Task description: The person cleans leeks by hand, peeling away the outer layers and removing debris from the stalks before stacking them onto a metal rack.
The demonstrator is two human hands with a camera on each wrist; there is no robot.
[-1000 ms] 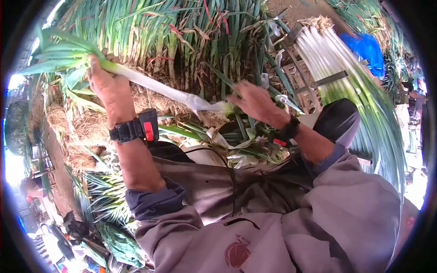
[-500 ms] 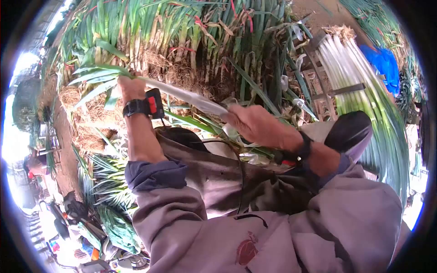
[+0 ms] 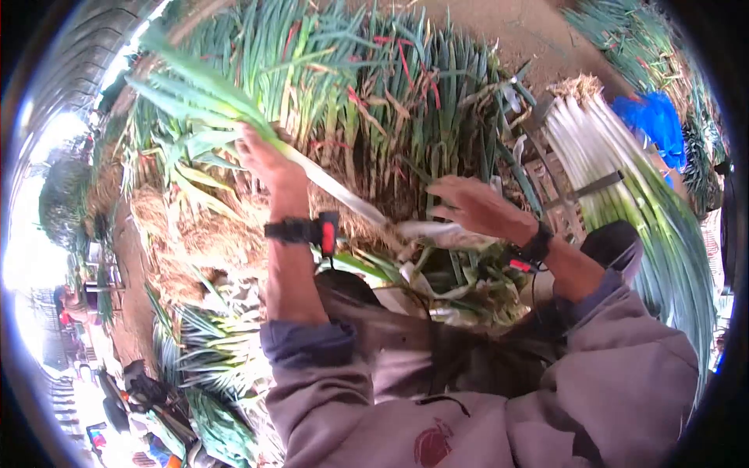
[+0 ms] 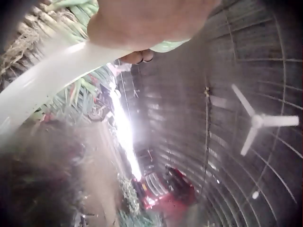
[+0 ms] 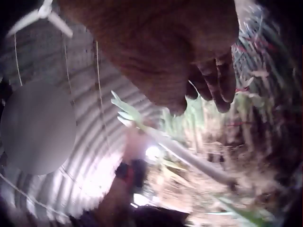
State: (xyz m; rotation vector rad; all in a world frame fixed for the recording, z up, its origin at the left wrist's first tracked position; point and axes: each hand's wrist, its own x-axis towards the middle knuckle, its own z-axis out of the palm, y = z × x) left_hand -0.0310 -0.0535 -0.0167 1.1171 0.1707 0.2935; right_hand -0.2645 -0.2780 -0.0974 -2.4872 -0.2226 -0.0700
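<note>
My left hand (image 3: 273, 168) grips a long leek (image 3: 339, 187) just below its spreading green leaves; the white shaft slants down to the right, root end lowest. In the left wrist view the hand (image 4: 147, 23) wraps the pale shaft (image 4: 52, 78). My right hand (image 3: 484, 209) is off the leek, fingers loosely extended, above pale peeled layers (image 3: 449, 234) near the root end. Whether these layers still join the leek I cannot tell. The right wrist view shows that hand (image 5: 175, 52) holding nothing, with the leek (image 5: 189, 160) beyond its fingers.
Upright leeks with red ties (image 3: 374, 101) stand in a dense row in front. A bundle of clean white-stemmed leeks (image 3: 616, 164) lies on a rack at the right, beside blue plastic (image 3: 659, 129). Peelings (image 3: 476, 292) lie near my lap; more leeks (image 3: 214, 339) lie at the left.
My right hand, which gripped the leek's lower part half a second ago, has come off it. My left hand still holds the leek near the leaves. The head view has shifted.
</note>
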